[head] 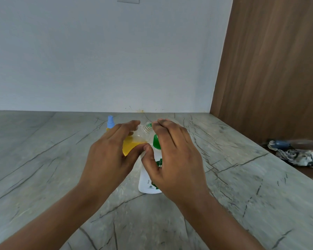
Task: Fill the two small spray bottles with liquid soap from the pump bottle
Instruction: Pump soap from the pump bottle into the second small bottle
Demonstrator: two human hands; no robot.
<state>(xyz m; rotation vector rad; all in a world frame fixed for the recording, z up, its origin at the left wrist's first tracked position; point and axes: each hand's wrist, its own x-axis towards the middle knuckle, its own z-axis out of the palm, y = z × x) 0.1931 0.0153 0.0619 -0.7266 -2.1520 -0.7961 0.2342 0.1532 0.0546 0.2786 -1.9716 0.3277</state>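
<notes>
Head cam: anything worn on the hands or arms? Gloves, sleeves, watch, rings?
Nothing worn shows. Left hand and right hand are bare: no gloves or rings. The left forearm and right forearm are bare to the frame edge: no sleeve, watch or band in view.

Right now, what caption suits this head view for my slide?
Left hand holds a tilted small bottle of yellow liquid beside the white pump bottle; right hand hovers near.
</notes>
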